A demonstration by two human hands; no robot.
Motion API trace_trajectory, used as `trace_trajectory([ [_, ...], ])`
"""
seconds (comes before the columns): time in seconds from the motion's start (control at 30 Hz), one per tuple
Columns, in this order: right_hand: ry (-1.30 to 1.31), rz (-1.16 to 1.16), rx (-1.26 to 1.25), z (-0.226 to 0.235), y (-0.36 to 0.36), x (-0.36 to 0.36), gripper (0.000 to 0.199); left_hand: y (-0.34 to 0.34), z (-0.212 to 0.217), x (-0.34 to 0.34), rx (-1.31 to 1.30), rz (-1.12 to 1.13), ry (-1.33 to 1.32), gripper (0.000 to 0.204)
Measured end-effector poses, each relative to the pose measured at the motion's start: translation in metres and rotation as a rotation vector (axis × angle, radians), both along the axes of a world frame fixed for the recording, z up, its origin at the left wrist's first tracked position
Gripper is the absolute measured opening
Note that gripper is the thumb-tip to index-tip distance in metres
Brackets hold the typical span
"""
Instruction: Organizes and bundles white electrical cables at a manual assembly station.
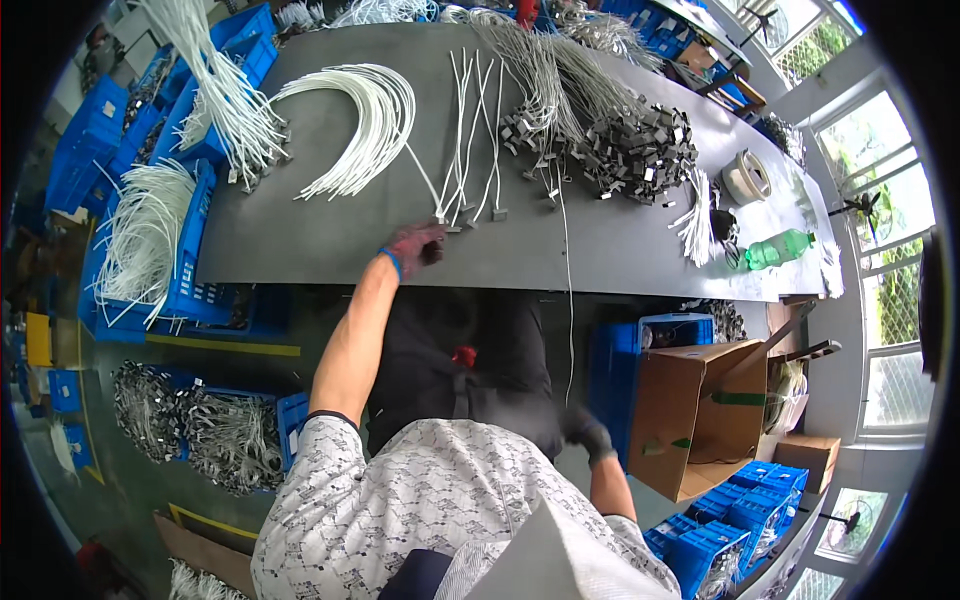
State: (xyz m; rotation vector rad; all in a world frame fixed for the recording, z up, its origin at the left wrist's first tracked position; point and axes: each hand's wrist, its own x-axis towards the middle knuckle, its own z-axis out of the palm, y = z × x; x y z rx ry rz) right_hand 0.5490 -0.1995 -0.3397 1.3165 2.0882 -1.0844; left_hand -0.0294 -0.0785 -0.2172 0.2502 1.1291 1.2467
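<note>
My left hand [415, 248], in a dark red glove with a blue cuff, is over the table's near edge with its fingers curled. Whatever they may grip cannot be made out. Just beyond its fingertips lie the connector ends of several white cables [462, 150], spread lengthwise. A curved bundle of white cables [385, 110] rests to their left, with one strand reaching toward that hand. My right hand [588, 432], in a dark glove, is low beside my right thigh and smeared by motion. A thin cable [569, 330] hangs over the table edge toward it; contact cannot be told.
Cables with dark connectors [640, 150] are heaped on the table's right half. A green bottle [780, 250] and a tape roll [746, 178] lie farther right. Blue crates of cables [185, 250] stand at left. An open cardboard box [690, 410] is near my right hand.
</note>
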Motion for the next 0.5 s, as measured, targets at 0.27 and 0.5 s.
trace_trajectory([
  [0.27, 0.170, -0.184, 0.513, 0.025, -0.066, -0.007, 0.019, 0.064, 0.023, 0.148, 0.073, -0.115, -0.146, 0.014],
  [0.5, 0.065, -0.088, 0.427, 0.030, -0.019, -0.037, 0.020, 0.099, 0.055, 0.216, 0.250, 0.251, -0.155, 0.013],
])
